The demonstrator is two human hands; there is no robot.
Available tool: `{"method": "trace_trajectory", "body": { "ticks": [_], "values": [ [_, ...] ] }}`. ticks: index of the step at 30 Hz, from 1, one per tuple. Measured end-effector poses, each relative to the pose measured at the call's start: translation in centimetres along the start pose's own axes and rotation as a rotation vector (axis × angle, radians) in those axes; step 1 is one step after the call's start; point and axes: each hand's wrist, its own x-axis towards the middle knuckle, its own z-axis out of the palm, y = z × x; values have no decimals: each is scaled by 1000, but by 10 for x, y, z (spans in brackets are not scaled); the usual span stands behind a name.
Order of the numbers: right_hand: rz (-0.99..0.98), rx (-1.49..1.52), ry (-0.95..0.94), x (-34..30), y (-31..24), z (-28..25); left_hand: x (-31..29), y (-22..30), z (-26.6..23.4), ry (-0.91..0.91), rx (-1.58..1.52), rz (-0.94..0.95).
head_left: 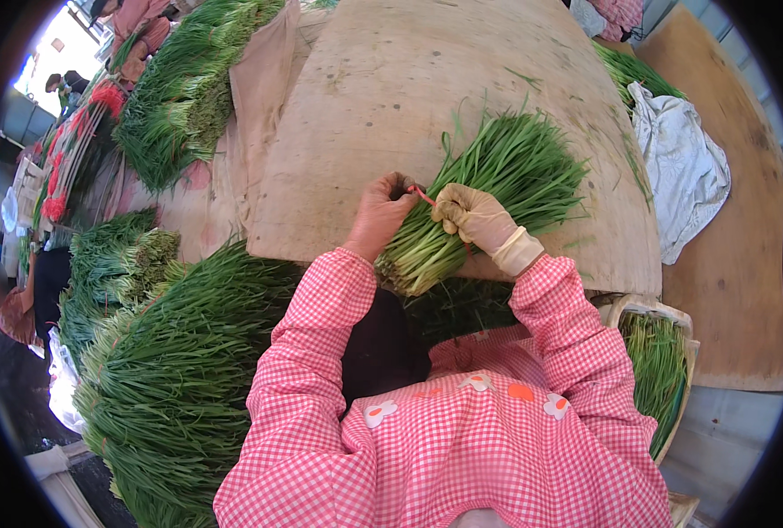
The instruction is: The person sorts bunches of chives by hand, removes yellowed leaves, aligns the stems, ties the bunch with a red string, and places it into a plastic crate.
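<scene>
A thick bundle of long green leafy stalks, like garlic chives, lies on the wooden board, its pale cut ends toward me at the near edge. Around its lower part runs a red tie, whose end stretches between my two hands above the stalks. My bare left hand pinches the tie at the left of the bundle. In a pale, stained glove, my right hand is closed over the stalks, fingers curled at the tie's other side.
Big heaps of green stalks rise at my left, with more bundles farther back. Red ties hang at the far left. On the right are a white cloth and a crate of stalks. Other people are at the far left.
</scene>
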Motion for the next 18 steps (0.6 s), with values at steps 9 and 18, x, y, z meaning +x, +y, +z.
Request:
{"method": "trace_trajectory", "body": {
  "ticks": [9, 18],
  "values": [
    [9, 8, -24, -1, -2, -3, 2, -8, 2, 77, 13, 62],
    [37, -74, 57, 3, -2, 3, -14, 13, 14, 153, 240, 103]
  ]
}}
